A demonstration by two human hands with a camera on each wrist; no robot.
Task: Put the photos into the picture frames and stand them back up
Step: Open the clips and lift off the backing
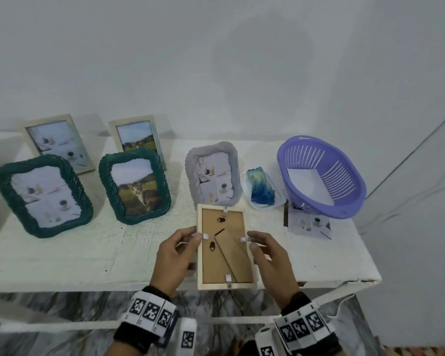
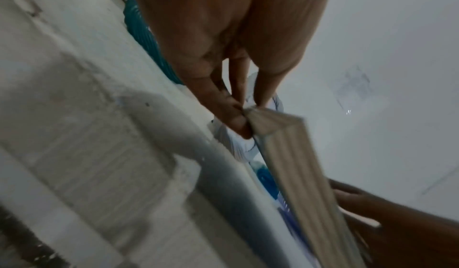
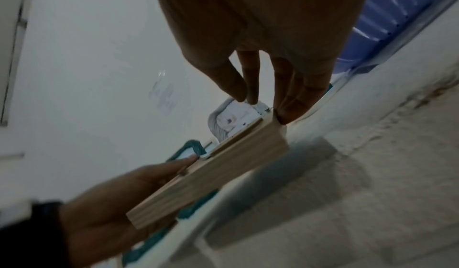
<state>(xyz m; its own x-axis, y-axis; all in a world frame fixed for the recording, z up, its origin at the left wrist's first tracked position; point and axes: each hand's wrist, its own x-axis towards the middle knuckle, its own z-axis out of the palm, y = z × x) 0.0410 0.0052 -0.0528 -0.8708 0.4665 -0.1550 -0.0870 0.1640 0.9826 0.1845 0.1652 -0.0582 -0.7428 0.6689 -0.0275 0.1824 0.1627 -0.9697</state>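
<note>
Pale wood is what I have between my hands: a small wooden frame (image 1: 226, 249) held back-side up above the near edge of the white table (image 1: 75, 255). My left hand (image 1: 174, 260) pinches its left rail, thumb on top and fingers under the edge; my right hand (image 1: 272, 260) grips the right rail the same way, so both are clamped on that one frame, one at each side. Its brown backing board faces me, with a folded easel leg (image 1: 231, 255) lying diagonally across it, two dark hanging hooks and small white tabs at the middle of each side. I can read no brand or writing on the back.

Behind it, a grey rope-edged frame (image 1: 213, 173) stands with a photo collage inside. To the left stand two teal rope-edged frames (image 1: 44, 195), and two plain pale frames (image 1: 59, 142) behind them, all with photos in them. A blue and yellow block (image 1: 261, 187) sits on a clear dish just right of the grey frame. A purple basket (image 1: 321, 176) rests tilted near the right end, with a white sheet inside and a loose photo print (image 1: 310, 223) partly under its rim. My wristbands (image 1: 152, 313) bear black-and-white square code markers, no legible words.
</note>
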